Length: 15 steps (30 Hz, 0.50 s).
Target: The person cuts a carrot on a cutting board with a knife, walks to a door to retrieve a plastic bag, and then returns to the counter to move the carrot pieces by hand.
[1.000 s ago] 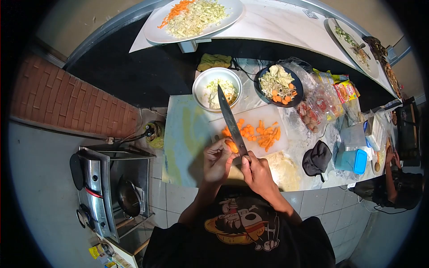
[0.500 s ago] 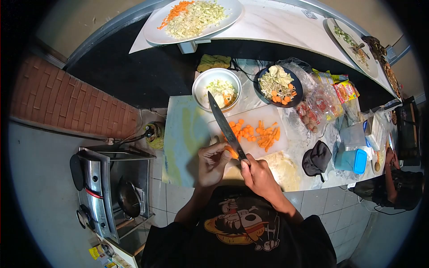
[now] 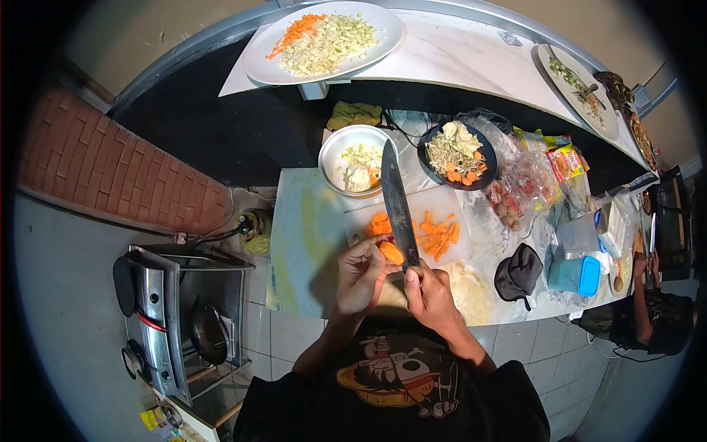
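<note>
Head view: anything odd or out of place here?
One oddity: the left hand holds the carrot piece up against the knife gripped by the right hand, beside the cutting board rather than on it. No spills visible.

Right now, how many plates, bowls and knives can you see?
White plates: 2, one with shredded vegetables and one at the far right
Bowls: 2, one white bowl and one dark bowl
Knives: 1, the knife in the right hand
Total: 5
</note>
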### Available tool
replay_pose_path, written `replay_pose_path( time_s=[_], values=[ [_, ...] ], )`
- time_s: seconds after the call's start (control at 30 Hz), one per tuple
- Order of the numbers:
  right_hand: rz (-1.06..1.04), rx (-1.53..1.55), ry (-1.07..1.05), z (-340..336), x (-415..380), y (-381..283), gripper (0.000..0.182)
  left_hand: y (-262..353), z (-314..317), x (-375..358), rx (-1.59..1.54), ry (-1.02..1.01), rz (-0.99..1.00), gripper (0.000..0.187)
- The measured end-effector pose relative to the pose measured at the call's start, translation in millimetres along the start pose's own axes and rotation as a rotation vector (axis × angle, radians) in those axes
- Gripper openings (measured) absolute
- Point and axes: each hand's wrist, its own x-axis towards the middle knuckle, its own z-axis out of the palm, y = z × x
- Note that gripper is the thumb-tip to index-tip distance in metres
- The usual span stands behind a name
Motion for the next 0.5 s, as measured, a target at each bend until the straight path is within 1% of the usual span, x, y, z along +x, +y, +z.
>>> replay_pose_path(
  time_s=[0.13, 0.2, 0.33, 0.4, 0.43, 0.5],
  values=[
    [0.04, 0.024, 0.024, 0, -2, -2, 0.015, -6, -10, -3, 0.017, -0.006, 0.037, 0.02],
    [0.017, -0.033, 0.016, 2, -3, 1, 0.014, -3, -6, -3, 0.193, 0.026, 0.1, 0.021],
    [0.063, -0.043, -0.021, 0, -3, -2, 0.012, 6, -4, -2, 0.286, 0.044, 0.112, 0.02],
    [0.074, -0.043, -0.046, 0, -3, -3, 0.011, 11, -3, -3, 0.459, 0.066, 0.131, 0.021],
    [0.074, -0.043, -0.044, 0, -4, -3, 0.011, 15, 1, -2, 0.459, 0.064, 0.13, 0.021],
    [0.085, -0.081, -0.056, 0, -6, -5, 0.012, 23, 9, -2, 0.591, 0.1, 0.121, 0.021]
  ],
)
